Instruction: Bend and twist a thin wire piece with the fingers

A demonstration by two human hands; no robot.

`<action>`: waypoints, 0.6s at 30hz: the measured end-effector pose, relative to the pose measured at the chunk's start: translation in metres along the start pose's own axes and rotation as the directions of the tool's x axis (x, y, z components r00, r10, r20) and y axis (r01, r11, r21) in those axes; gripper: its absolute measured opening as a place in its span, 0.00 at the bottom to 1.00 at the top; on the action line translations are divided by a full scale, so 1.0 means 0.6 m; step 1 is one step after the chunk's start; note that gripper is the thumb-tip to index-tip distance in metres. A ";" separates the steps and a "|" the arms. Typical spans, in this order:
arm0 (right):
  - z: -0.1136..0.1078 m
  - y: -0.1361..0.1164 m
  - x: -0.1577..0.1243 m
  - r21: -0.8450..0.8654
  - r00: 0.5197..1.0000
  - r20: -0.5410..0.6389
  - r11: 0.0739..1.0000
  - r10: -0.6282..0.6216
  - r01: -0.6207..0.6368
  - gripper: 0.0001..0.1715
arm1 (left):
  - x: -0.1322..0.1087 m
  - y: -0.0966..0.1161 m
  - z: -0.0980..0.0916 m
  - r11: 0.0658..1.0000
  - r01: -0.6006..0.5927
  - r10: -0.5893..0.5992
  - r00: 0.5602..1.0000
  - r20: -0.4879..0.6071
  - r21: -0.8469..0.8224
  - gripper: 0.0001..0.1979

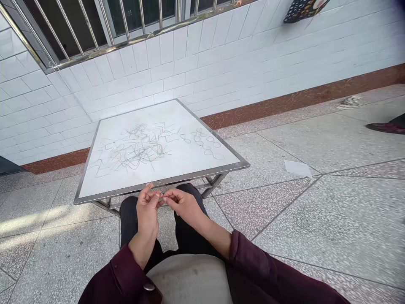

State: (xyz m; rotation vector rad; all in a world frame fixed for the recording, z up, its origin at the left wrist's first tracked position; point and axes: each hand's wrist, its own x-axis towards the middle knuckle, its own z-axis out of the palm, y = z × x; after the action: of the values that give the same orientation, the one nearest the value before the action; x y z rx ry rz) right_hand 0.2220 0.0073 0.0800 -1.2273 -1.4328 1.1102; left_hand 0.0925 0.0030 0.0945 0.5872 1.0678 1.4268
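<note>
My left hand (148, 207) and my right hand (182, 202) meet above my lap, just in front of the near table edge. Both are closed in a pinch, fingertips almost touching. A very thin strand seems to run between them, too fine to make out clearly. Beyond them, a loose heap of thin, dark, bent wire-like pieces (139, 145) spreads over the white tabletop (177, 164). To its right lie several pieces shaped into rounded loops (207, 147).
The table has a grey metal rim (202, 174) and metal legs, and stands by a white tiled wall (221, 67). Window bars (126, 21) are above. A white sheet (297, 168) lies on the speckled floor. A person's shoe (386, 128) shows at far right.
</note>
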 end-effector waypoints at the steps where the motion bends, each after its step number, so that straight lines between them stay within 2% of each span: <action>1: -0.003 0.001 0.002 -0.008 1.000 -0.010 1.000 0.011 -0.011 0.07 | 0.001 0.000 0.001 1.000 0.006 -0.006 1.000 0.020 0.005 0.27; 9: -0.020 -0.001 0.014 -0.002 0.998 -0.021 0.998 0.059 -0.059 0.11 | 0.008 -0.004 0.003 0.998 0.027 -0.032 0.996 0.086 0.059 0.27; 12: -0.028 0.008 0.019 -0.041 0.998 -0.041 0.998 0.046 -0.048 0.11 | 0.007 -0.003 -0.010 0.994 0.035 -0.043 0.997 0.072 0.102 0.28; 15: -0.053 0.024 0.036 -0.206 0.996 -0.083 0.977 0.044 -0.060 0.12 | 0.006 -0.005 -0.052 0.979 0.012 -0.023 0.999 0.050 0.204 0.30; 18: -0.105 0.039 0.070 -0.428 0.988 -0.135 0.896 0.068 -0.120 0.12 | 0.011 -0.015 -0.122 0.912 -0.030 0.014 0.999 0.042 0.409 0.31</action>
State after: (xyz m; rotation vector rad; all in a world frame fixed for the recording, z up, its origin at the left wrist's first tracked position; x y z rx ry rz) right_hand 0.2842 0.0554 0.0716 -1.6636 -1.5956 0.7821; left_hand 0.0336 -0.0111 0.0521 0.9260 1.3463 1.2071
